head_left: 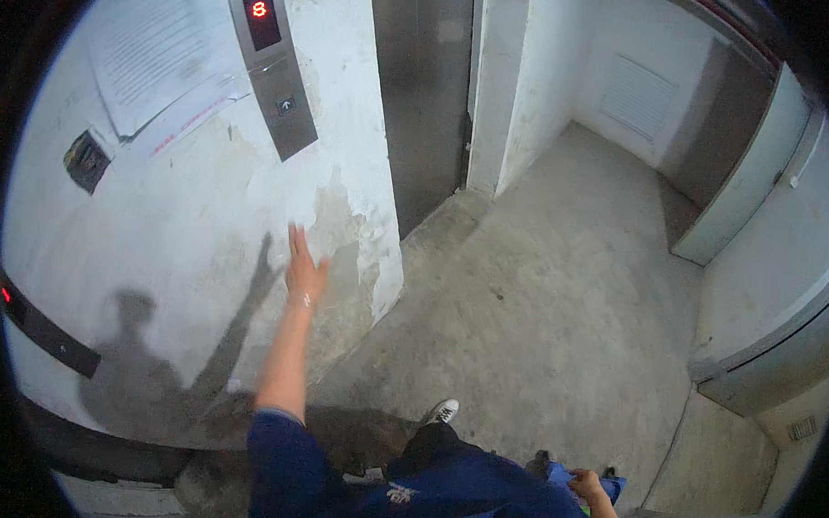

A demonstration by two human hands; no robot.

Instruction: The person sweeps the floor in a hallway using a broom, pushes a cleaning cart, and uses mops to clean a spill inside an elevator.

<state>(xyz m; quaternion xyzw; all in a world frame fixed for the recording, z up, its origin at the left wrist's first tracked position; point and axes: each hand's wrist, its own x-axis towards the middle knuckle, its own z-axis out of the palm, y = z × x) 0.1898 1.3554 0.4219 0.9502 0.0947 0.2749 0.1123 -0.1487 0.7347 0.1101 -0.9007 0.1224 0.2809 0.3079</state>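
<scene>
My left hand (306, 269) is stretched out towards the white, peeling wall (239, 184), its fingers extended and holding nothing. Above it on the wall is a metal elevator call panel (292, 128) with an up-arrow button (286, 104) and a red lit display (259, 10) reading 8. A gap shows between the fingers and the panel. Low at the right, my right hand (586, 483) is closed on a blue bag (560, 475) with dark parts; its contents are mostly hidden.
A closed metal elevator door (423, 95) stands beyond the wall's corner. Printed papers (155, 51) hang beside the panel. A second call panel (56, 335) is at the far left. An open door (746, 175) stands at the right, above the concrete floor (536, 318).
</scene>
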